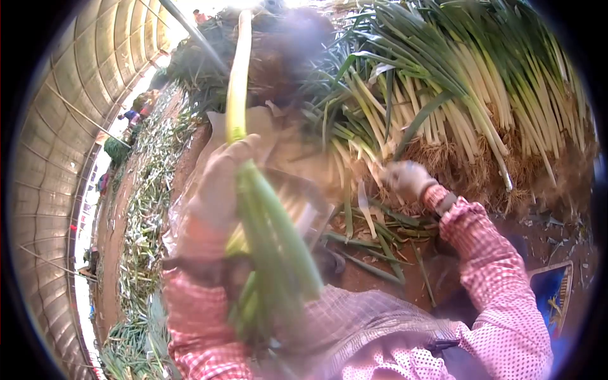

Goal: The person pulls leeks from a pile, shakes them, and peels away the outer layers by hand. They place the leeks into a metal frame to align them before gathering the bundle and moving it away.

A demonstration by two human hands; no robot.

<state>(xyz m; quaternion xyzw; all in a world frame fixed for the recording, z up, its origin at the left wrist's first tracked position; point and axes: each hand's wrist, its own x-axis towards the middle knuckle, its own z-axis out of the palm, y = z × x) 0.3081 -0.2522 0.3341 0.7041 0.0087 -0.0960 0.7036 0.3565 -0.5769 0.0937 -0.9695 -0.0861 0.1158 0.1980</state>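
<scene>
My left hand (218,180) is wrapped around a leek (238,76), held upright in front of me. Its pale stalk points up and its broad green leaves hang below the fist, blurred by motion. My right hand (408,179) reaches to the near edge of a big pile of leeks (468,95), by the root ends. Its fingers look curled, but what lies in them is hidden. Just left of it hangs a pale, narrow, pointed strip (366,206); whether this is a blade or a peeled leaf I cannot make out.
Stripped green leaves (386,250) litter the soil before me. A blue crate-like container (552,294) stands at lower right. Beige sheeting (272,123) lies beyond my left hand. Leaf scraps (152,209) form a strip along the curved tunnel wall (47,183). Blurred figures are far off.
</scene>
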